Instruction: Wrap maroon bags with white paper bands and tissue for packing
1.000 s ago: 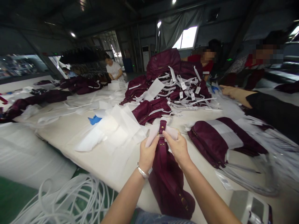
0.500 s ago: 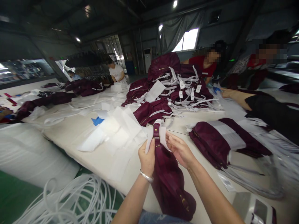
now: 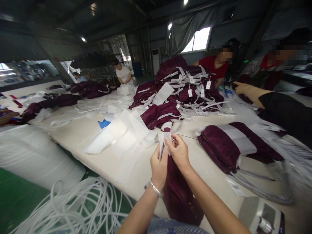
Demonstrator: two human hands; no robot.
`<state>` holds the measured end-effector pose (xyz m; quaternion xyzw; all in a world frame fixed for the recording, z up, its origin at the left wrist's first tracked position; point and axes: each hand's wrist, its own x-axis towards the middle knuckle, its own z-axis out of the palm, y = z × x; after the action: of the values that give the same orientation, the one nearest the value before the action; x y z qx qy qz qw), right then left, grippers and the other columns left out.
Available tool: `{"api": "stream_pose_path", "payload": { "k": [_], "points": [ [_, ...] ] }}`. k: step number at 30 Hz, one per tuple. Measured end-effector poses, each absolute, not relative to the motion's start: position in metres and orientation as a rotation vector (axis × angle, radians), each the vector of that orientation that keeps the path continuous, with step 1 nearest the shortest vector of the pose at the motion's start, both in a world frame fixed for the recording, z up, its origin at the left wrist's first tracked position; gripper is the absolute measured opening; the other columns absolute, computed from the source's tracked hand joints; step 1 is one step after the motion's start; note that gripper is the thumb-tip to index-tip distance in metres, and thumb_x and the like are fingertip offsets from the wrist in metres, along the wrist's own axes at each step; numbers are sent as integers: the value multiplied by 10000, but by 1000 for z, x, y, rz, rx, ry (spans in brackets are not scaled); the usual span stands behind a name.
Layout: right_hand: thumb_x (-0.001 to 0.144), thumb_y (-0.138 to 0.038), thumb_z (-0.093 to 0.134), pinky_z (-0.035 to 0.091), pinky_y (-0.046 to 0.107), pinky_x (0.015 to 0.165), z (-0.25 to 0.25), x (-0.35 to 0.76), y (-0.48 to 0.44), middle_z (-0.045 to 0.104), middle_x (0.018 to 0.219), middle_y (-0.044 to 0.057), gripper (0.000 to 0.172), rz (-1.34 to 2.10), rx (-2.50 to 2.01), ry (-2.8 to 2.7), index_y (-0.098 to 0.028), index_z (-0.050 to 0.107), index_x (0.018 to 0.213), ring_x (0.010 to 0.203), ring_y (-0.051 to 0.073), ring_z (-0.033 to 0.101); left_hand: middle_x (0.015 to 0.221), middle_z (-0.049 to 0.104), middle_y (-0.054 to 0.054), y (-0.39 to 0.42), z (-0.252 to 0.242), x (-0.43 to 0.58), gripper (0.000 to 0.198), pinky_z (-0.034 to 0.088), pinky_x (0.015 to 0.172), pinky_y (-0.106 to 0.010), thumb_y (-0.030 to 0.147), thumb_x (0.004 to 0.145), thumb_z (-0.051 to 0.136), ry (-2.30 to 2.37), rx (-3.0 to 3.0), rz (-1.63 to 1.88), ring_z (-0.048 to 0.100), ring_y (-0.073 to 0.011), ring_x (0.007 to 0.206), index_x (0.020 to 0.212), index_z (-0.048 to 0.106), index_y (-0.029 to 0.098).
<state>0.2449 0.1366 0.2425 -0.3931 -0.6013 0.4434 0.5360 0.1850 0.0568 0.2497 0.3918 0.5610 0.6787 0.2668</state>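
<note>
A dark maroon bag (image 3: 179, 195) hangs off the near edge of the pale worktable (image 3: 80, 136), its strap raised between my hands. My left hand (image 3: 159, 167) is closed on the strap from the left, a bracelet on its wrist. My right hand (image 3: 179, 151) pinches a white foam sheet (image 3: 162, 139) folded around the strap's upper end. Only the strap's maroon tip (image 3: 167, 129) shows above the wrapping.
Loose white foam sheets (image 3: 122, 133) lie left of my hands. A wrapped maroon bag (image 3: 234, 143) lies to the right, a tagged pile of bags (image 3: 185, 87) beyond. Other people work across the table; a co-worker's arm (image 3: 253, 92) reaches in. White tubing (image 3: 73, 208) coils on the floor.
The foam sheet, spread flat behind the strap a second ago, is now folded tight around it. Both hands have closed in together and risen slightly.
</note>
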Motion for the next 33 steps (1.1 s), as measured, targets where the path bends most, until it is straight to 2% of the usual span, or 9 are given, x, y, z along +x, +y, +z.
{"api": "stream_pose_path", "payload": {
  "k": [3, 6, 9, 12, 16, 21, 25, 30, 33],
  "points": [
    [769, -497, 680, 438, 242, 547, 245, 247, 133, 613, 772, -2, 372, 1244, -890, -1356, -213, 654, 1008, 563, 113, 472, 1159, 695, -57, 54, 248, 181, 338, 459, 958, -306, 382, 909, 580, 1641, 1121, 1796, 617, -231, 1104, 1190, 661, 213],
    [783, -513, 675, 467, 250, 604, 244, 261, 132, 646, 824, 13, 367, 1484, -782, -1375, -219, 651, 1001, 669, 143, 556, 1001, 725, -48, 51, 245, 173, 286, 487, 838, -290, 385, 911, 569, 1680, 1132, 1763, 648, -213, 934, 1062, 709, 186],
    [799, -460, 685, 479, 276, 698, 242, 281, 134, 653, 855, 26, 294, 1416, -775, -1630, -214, 684, 960, 758, 169, 579, 862, 716, -32, 50, 245, 164, 278, 483, 733, -274, 402, 883, 606, 1637, 1089, 1739, 629, -190, 795, 966, 718, 162],
    [789, -414, 709, 464, 273, 677, 238, 288, 134, 628, 815, 24, 243, 1273, -765, -1717, -206, 696, 916, 726, 165, 553, 796, 697, -22, 49, 247, 163, 281, 472, 690, -267, 413, 882, 602, 1625, 1115, 1720, 611, -183, 753, 902, 715, 157],
    [781, -429, 714, 431, 245, 576, 232, 274, 128, 565, 730, -2, 253, 1282, -796, -1552, -199, 659, 870, 625, 132, 501, 980, 714, -52, 48, 251, 171, 296, 482, 859, -299, 389, 924, 541, 1611, 1145, 1749, 638, -219, 942, 1051, 706, 179],
    [781, -491, 697, 404, 227, 526, 227, 261, 124, 531, 660, -32, 301, 1349, -849, -1377, -208, 608, 827, 552, 109, 469, 1285, 628, -76, 46, 248, 179, 416, 390, 1069, -343, 380, 875, 626, 1557, 1105, 1758, 539, -256, 1233, 1253, 620, 208],
    [812, -511, 660, 358, 224, 468, 231, 271, 129, 490, 541, -58, 311, 1375, -851, -1522, -204, 606, 816, 466, 101, 434, 1235, 654, -77, 44, 246, 178, 387, 424, 1037, -356, 352, 906, 577, 1552, 1208, 1677, 583, -237, 1166, 1255, 609, 188],
    [849, -483, 621, 318, 218, 492, 238, 271, 129, 428, 547, -52, 353, 972, -951, -1571, -190, 568, 660, 507, 85, 381, 1111, 700, -71, 43, 245, 185, 329, 474, 945, -318, 344, 883, 608, 1570, 1141, 1673, 631, -214, 1041, 1150, 654, 158],
    [867, -507, 583, 309, 212, 473, 238, 266, 127, 415, 541, -56, 382, 1085, -954, -1478, -196, 529, 653, 495, 83, 374, 1020, 715, -53, 44, 245, 187, 294, 493, 879, -298, 341, 893, 590, 1552, 1031, 1704, 644, -195, 956, 1103, 665, 150]
  ]
}}
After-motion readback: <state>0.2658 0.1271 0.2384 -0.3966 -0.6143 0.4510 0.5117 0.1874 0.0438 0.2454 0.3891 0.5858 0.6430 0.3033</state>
